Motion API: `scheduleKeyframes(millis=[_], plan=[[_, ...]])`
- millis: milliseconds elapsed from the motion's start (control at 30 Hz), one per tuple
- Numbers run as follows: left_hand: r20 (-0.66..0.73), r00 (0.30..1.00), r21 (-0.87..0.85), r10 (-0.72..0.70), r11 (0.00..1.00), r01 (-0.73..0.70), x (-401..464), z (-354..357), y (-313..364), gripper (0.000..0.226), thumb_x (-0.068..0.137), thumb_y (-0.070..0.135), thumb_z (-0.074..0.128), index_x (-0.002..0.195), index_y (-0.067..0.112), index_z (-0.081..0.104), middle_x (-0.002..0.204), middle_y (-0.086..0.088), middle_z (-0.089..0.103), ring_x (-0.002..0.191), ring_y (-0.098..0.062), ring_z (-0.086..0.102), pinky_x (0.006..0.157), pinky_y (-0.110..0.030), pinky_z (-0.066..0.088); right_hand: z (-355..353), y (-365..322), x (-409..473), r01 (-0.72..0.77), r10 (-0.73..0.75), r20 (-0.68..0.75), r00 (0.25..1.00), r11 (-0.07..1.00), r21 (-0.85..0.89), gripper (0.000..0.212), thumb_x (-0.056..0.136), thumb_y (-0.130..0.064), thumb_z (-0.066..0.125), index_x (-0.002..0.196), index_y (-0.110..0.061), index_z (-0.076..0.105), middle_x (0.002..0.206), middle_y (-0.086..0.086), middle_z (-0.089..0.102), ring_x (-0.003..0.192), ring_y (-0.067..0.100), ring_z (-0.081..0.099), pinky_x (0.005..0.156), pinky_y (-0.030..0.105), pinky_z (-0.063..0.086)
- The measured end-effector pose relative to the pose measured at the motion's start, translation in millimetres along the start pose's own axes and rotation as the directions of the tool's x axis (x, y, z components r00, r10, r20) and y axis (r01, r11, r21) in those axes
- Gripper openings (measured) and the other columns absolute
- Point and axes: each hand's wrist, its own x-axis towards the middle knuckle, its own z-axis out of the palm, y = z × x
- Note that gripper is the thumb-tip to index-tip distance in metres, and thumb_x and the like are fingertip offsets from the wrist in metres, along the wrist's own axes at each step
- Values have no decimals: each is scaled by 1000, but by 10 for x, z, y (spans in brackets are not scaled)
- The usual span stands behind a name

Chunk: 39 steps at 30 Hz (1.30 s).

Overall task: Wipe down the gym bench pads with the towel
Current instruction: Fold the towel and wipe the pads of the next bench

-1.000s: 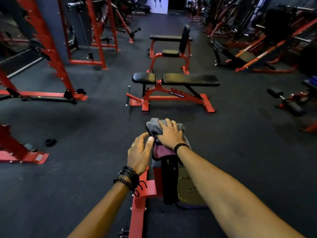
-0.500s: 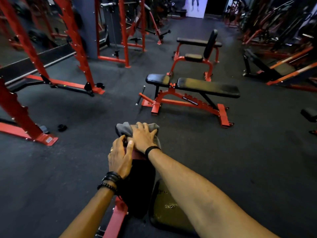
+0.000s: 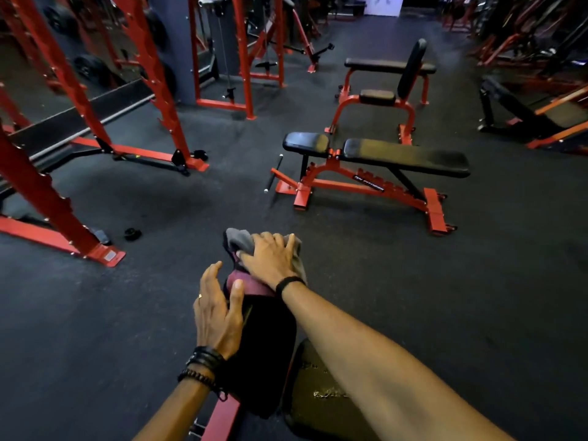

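While atop pad (image 3: pixel 261 345): R hand (image 3: pixel 270 261), flat on towel (image 3: pixel 241 240).

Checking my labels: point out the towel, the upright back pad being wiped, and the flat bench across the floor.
towel (image 3: pixel 241 240): head view, grey fold beyond the fingers.
upright back pad (image 3: pixel 264 345): head view, bare black face below the towel.
flat bench (image 3: pixel 404 155): head view, middle of its long pad.
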Motion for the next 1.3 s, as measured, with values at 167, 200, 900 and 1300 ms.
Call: scheduleKeyframes(millis=[167, 200, 900, 1300], plan=[[-58, 998, -74, -31, 997, 26, -2, -19, 28, 72, 87, 60, 29, 144, 17, 33, 149, -5, 39, 127, -24, 46, 106, -45, 35, 224, 10, -554, 384, -379, -189, 906, 923, -11, 51, 86, -50, 43, 125, -21, 60, 135, 0, 54, 136, 24, 37, 117, 58, 14], [-58, 998, -56, -28, 998, 25, -11, -19, 23, 71, 88, 59, 29, 144, 17, 33, 149, -4, 40, 126, -23, 46, 106, -46, 35, 189, 51, -493, 387, -375, -204, 904, 922, 22, 51, 82, -52, 45, 120, -22, 64, 130, -2, 58, 132, 22, 41, 116, 54, 18], [-46, 995, 329, -88, 939, 98, -68, 73, 177, 72, 86, 66, 35, 143, 22, 31, 139, 5, 45, 116, -15, 50, 98, -36, 40, 106, 391, -97, 459, -412, -219, 885, 850, 257, 35, 75, -45, 63, 98, -19, 67, 105, 0, 66, 105, 24, 59, 101, 44, 38], [180, 983, 377, -34, 925, -37, 368, 181, 338, 70, 88, 62, 40, 148, 30, 23, 150, 12, 33, 135, -6, 37, 108, -43, 35, 462, 861, 506, -231, 39, 230, 972, 279, 932, 34, 85, -24, 72, 53, -25, 58, 52, -18, 56, 53, -2, 49, 61, 31, 41]])
